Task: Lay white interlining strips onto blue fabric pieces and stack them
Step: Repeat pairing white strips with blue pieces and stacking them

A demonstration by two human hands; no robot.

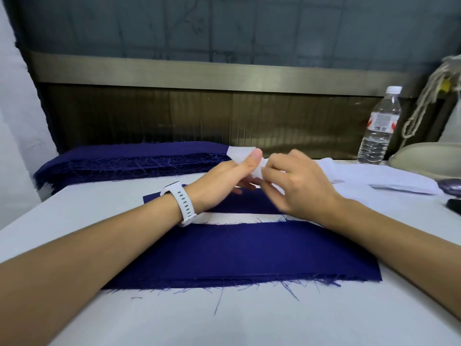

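Note:
Both hands meet above the table's middle and hold one white interlining strip (240, 154) between them. My left hand (224, 181), with a white watch at the wrist, pinches it under the thumb. My right hand (296, 181) grips the strip's other end with curled fingers. Under them lies a single blue fabric piece (244, 203). Nearer to me is a low stack of blue pieces (237, 253) with frayed edges. A tall stack of blue fabric (129, 158) sits at the back left. More white strips (374, 178) lie in a pile to the right.
A clear water bottle (380, 126) stands at the back right beside a beige bowl-shaped object (429, 158) and a hanging rope. Dark small objects (450, 187) lie at the right edge. A dark wooden panel runs behind the white table (174, 320).

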